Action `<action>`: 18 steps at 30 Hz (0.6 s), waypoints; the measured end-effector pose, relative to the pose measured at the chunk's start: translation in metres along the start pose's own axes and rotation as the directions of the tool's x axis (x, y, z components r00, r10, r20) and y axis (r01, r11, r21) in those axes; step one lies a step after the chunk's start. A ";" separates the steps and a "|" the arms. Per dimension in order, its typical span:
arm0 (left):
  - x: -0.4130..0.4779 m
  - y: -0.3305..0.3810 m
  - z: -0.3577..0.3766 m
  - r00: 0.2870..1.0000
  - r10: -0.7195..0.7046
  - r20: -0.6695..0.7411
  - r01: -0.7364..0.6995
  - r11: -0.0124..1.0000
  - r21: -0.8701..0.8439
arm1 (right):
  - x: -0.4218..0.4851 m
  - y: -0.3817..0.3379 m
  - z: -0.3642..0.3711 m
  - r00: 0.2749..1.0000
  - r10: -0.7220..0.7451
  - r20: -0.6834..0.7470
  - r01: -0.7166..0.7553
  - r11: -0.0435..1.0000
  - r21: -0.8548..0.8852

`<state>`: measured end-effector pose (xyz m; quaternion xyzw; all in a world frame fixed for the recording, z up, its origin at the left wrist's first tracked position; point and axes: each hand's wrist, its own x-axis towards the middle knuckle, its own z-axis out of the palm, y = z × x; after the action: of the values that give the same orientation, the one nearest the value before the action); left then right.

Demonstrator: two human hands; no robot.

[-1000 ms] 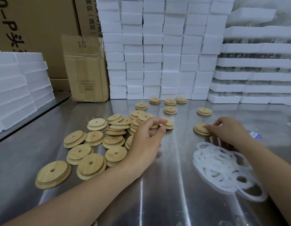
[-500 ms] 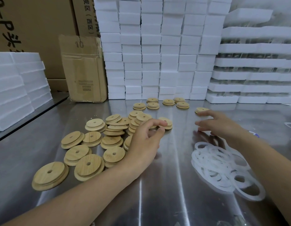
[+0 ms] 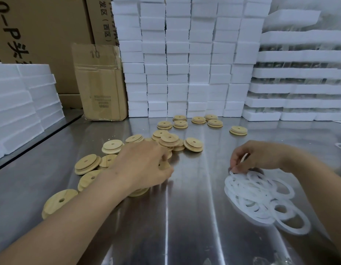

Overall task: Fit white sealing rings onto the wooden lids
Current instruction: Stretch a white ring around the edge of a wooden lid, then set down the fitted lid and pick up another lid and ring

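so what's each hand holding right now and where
Right hand pinches a white ring by its rim. Left hand seems to grip a wooden lid by its edge, blurred.

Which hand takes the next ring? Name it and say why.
Right. The right hand pinches a ring at the edge of the pile; the left hand grips a lid, far from it.
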<state>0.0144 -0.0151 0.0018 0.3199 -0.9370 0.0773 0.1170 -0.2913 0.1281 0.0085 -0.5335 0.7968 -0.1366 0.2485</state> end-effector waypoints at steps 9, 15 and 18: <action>0.004 0.004 0.010 0.999 0.021 0.051 -0.002 0.941 -0.337 | 0.001 -0.013 0.006 0.958 -0.136 -0.251 0.215 0.923 0.318; 0.012 0.030 0.006 0.964 -0.171 0.202 0.226 0.132 -0.965 | -0.007 -0.045 0.014 0.910 -0.266 -0.319 0.391 0.808 0.441; 0.010 0.036 -0.001 0.915 -0.126 0.384 0.336 -0.289 -0.896 | -0.015 -0.060 0.019 0.892 -0.358 -0.278 0.451 0.748 0.486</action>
<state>-0.0147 0.0075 0.0032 0.2863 -0.5606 -0.7285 0.2701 -0.2293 0.1192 0.0258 -0.5888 0.6086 -0.4493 0.2847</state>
